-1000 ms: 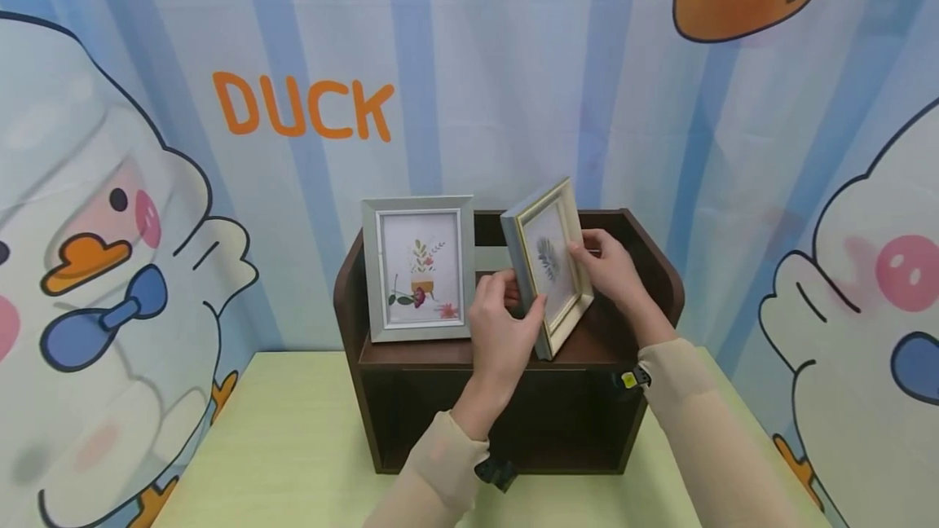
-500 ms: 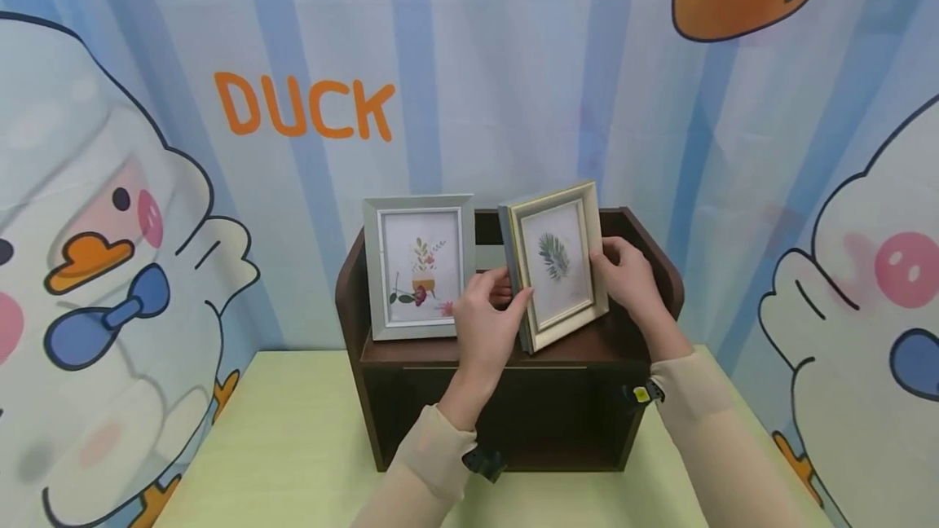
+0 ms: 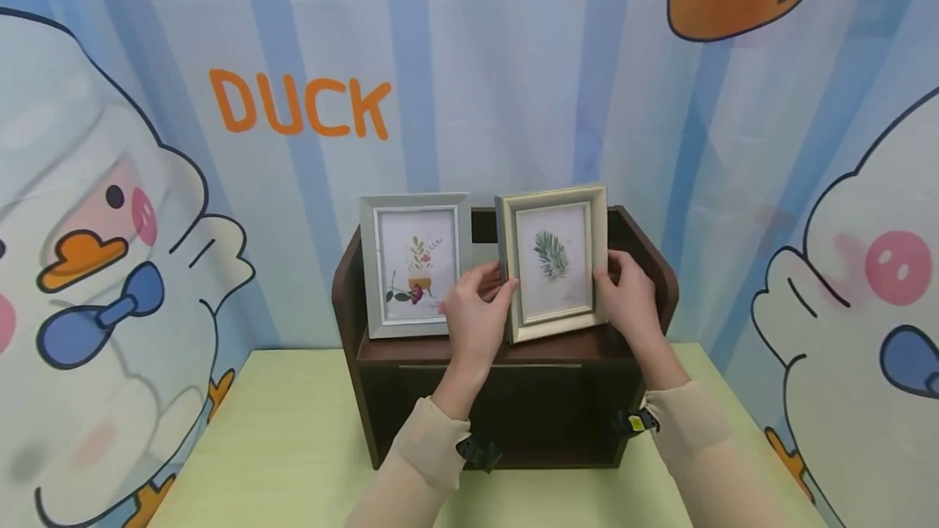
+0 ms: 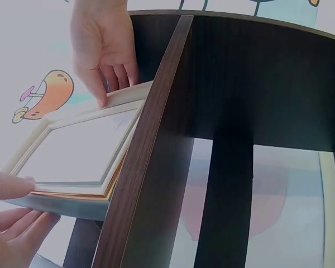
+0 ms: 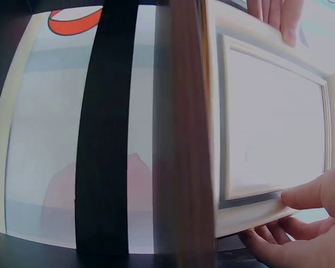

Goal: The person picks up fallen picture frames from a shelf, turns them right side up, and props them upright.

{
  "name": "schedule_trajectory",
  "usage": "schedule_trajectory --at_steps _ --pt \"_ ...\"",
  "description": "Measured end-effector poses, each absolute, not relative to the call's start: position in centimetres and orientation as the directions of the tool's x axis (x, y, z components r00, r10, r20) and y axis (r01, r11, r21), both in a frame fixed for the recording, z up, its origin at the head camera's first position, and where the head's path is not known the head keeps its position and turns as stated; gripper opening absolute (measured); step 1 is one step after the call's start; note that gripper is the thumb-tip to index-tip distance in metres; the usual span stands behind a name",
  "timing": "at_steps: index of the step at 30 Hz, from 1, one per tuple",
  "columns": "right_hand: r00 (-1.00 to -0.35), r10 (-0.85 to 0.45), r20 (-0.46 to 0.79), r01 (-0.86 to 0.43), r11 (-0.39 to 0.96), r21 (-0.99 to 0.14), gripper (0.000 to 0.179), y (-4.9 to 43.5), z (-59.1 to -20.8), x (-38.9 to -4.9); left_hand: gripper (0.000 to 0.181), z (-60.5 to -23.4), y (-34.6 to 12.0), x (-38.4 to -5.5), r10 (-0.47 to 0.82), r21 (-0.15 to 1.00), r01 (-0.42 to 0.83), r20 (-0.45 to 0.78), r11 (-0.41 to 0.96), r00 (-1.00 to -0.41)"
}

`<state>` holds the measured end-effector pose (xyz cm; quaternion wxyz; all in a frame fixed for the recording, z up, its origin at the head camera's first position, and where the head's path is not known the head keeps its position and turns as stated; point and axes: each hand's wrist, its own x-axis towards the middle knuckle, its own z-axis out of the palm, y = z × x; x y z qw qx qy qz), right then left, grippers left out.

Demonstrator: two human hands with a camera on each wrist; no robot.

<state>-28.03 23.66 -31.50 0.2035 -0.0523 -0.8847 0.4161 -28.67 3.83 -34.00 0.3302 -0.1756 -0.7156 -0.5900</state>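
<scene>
A cream and gold picture frame point(image 3: 557, 324) with a green leaf print stands slightly tilted over the right part of the dark brown shelf's top board point(image 3: 440, 351). My left hand point(image 3: 477, 316) pinches its left edge, thumb in front and fingers behind. On the opposite edge, my right hand point(image 3: 631, 296) grips the frame the same way. Both wrist views show the frame point(image 4: 39, 134) held between the two hands, close to the board's edge. Left of it, a grey-green picture frame point(image 3: 372, 267) with a flower print leans upright on the same board.
The dark brown shelf point(image 3: 359, 406) has raised sides, a slatted back and a lower compartment. It stands on a pale yellow-green table point(image 3: 293, 414). Behind hangs a striped blue curtain point(image 3: 513, 63) printed with ducks and lettering.
The cream frame has turned from facing sideways to facing nearly forward. My left hand has shifted a little left, and my right hand has moved right and down with the frame's edge.
</scene>
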Motion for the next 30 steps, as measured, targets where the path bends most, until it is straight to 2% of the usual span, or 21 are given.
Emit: schedule_trajectory --at_steps 6,14,25,30 --pt "-0.888 0.303 0.347 -0.089 0.626 -0.775 0.044 23.4 -32.3 -27.5 0.028 -33.6 3.9 -28.9 -0.158 0.718 0.648 0.692 0.253 -0.705" --pt "-0.845 0.349 0.405 -0.115 0.621 -0.775 0.043 22.8 -33.6 -26.6 0.026 -33.5 3.9 -28.9 -0.177 0.748 0.613 0.66 0.255 -0.73" --pt "-0.731 0.433 0.527 -0.192 0.61 -0.768 0.036 22.2 -34.7 -25.7 0.024 -33.5 4.1 -29.3 -0.21 0.745 0.601 0.662 0.29 -0.72" --pt "-0.706 0.429 0.563 -0.228 0.615 -0.755 0.035 22.1 -34.9 -26.0 0.025 -33.6 4.0 -29.5 -0.195 0.739 0.607 0.668 0.292 -0.719"
